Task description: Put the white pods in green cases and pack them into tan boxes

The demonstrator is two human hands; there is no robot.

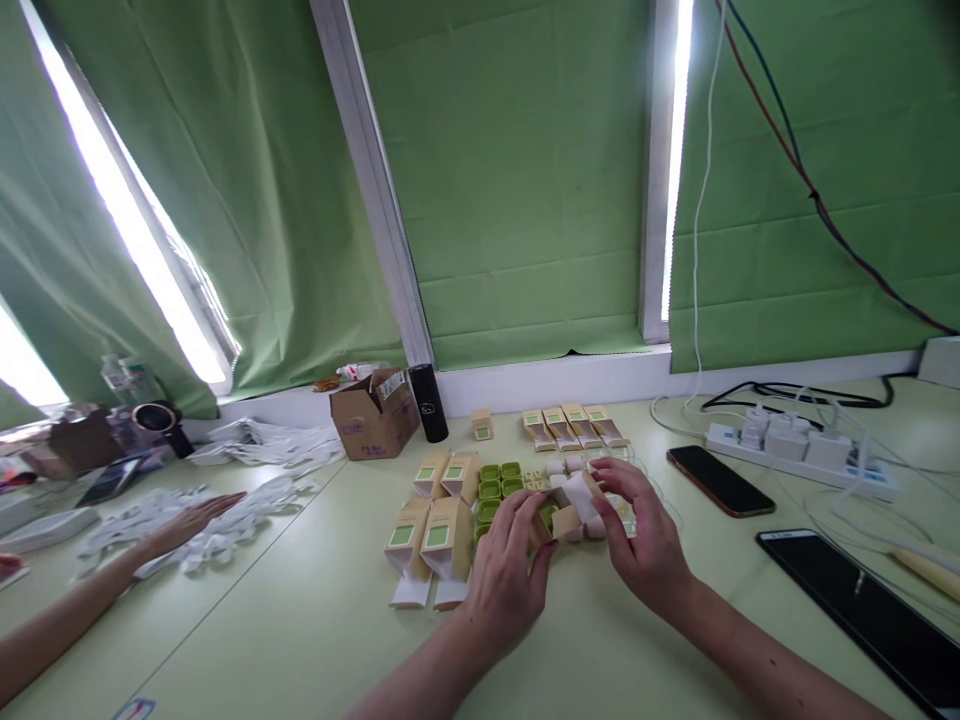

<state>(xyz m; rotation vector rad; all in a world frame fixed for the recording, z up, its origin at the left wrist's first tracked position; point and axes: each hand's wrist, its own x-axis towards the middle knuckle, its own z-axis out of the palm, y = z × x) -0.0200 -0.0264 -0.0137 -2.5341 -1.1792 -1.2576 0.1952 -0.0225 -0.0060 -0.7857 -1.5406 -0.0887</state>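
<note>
Gripping an open kraft carton (568, 523): my left hand (508, 568) clamped on its body, right hand (646, 535) pinching its white-lined flap (580, 492). Green cups (500, 482) left of grip.

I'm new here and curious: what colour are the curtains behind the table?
The curtains are green, showing best in the head view.

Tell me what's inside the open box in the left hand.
Inside the open box in the left hand, a green piece shows. The bottom and anything beneath the green piece are hidden by it, the box walls and the fingers.
</note>
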